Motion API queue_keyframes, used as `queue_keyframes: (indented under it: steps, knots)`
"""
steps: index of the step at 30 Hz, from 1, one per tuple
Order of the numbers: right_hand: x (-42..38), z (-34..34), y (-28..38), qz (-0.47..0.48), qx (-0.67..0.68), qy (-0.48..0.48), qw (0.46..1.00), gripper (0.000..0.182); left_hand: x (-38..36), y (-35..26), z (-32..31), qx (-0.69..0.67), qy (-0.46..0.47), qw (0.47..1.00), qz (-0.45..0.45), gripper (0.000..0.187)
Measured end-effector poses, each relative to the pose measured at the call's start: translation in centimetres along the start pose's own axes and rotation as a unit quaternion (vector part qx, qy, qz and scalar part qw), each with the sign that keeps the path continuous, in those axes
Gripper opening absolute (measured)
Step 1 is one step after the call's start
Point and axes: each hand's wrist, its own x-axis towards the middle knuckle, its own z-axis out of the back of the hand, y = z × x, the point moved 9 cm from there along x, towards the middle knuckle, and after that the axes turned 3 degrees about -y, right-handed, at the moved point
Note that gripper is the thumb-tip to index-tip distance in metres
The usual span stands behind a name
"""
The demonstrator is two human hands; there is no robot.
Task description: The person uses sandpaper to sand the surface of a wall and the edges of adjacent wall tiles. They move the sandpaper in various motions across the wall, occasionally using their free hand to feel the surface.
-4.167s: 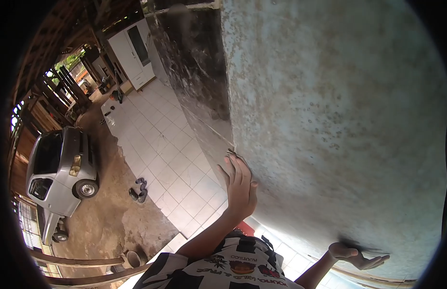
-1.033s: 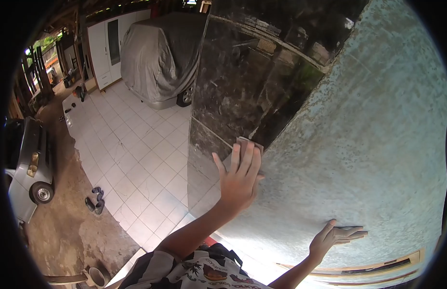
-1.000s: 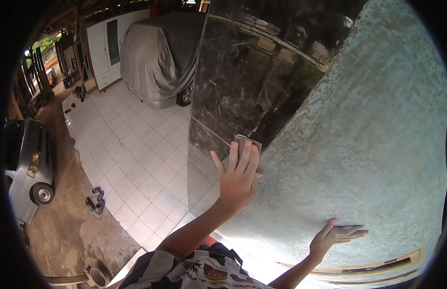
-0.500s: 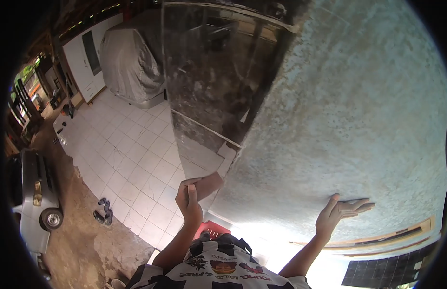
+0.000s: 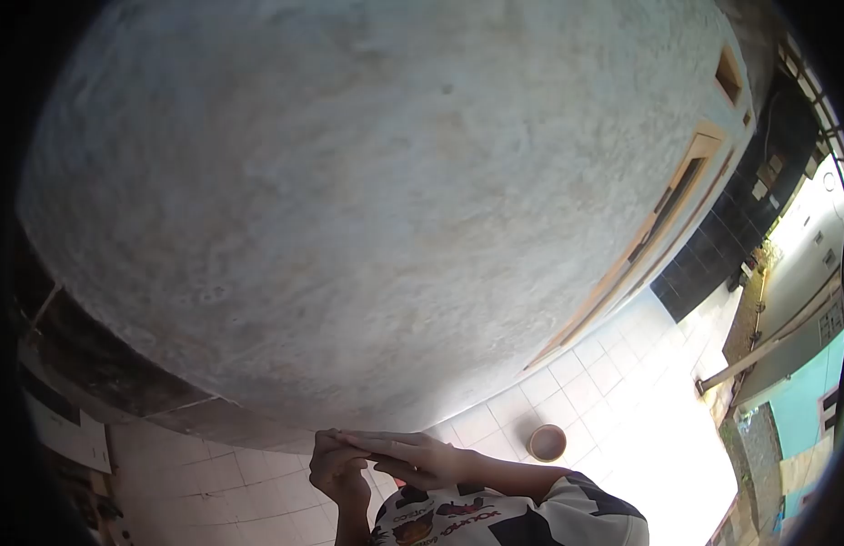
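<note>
My left hand (image 5: 336, 466) is closed low in the view, its fingers curled close to the bottom edge of a mottled grey-blue wall (image 5: 395, 200). Across it lies my right hand (image 5: 415, 457), with fairly straight fingers reaching over the left fingers so that the two hands overlap. The brown sandpaper held in the left hand a moment earlier is hidden behind the fingers now.
Pale floor tiles (image 5: 245, 487) run below the wall. A round brown-rimmed bucket (image 5: 547, 442) stands on the floor to the right. A wooden window frame (image 5: 663, 214) is set in the wall, with dark tiles (image 5: 713, 246) beyond it.
My view has swung to the right along the wall. My right hand has left the wall surface and come across to my left hand. The brown sandpaper has gone out of sight.
</note>
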Motion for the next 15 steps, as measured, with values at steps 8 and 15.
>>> queue_keyframes:
  steps: [8,15]
  knots:
    - [-6.2,14.3,2.3,0.021,-0.226,-0.355,0.907,0.056,2.8,0.4,-3.4,0.068,-0.047,0.992,-0.097,0.041]
    - [-19.7,30.1,-1.4,-0.136,-0.441,-0.683,0.566,0.044,5.2,-1.4,-6.9,0.302,-0.031,0.916,-0.263,0.084]
